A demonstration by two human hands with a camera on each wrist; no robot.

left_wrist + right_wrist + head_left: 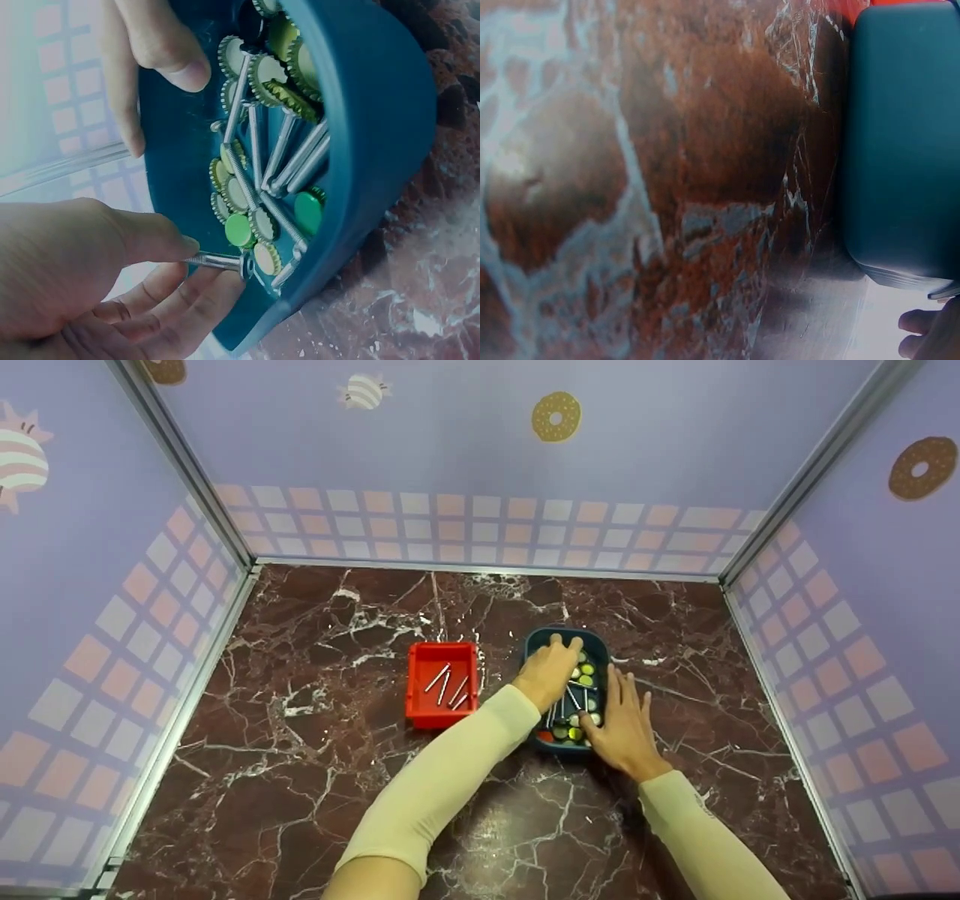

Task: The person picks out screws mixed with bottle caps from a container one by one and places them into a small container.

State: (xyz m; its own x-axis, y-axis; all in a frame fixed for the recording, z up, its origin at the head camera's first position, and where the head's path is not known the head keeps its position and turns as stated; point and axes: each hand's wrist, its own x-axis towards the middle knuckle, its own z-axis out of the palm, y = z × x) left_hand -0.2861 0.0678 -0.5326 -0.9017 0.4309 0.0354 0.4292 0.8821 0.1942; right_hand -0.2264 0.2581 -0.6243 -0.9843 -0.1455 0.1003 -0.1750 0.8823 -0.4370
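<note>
My left hand (550,671) reaches into the far part of a dark blue bin (566,748). In the left wrist view, its thumb and fingers pinch a silver bolt (217,260) near the bin's wall. Several more bolts (257,146) lie in the bin among crimped bottle caps (266,77), some gold, some green, some showing their pale undersides. My right hand (630,731) holds the bin's right side, thumb over the rim and fingers along the outer wall. The right wrist view shows the bin's smooth outside (904,142) and only a few fingertips (922,330).
Left of the blue bin stands a red bin (412,690) with several bolts (444,688) lying loose inside. Both bins are on a dark red marbled tabletop (300,780). Purple patterned panels (465,442) enclose the back and both sides.
</note>
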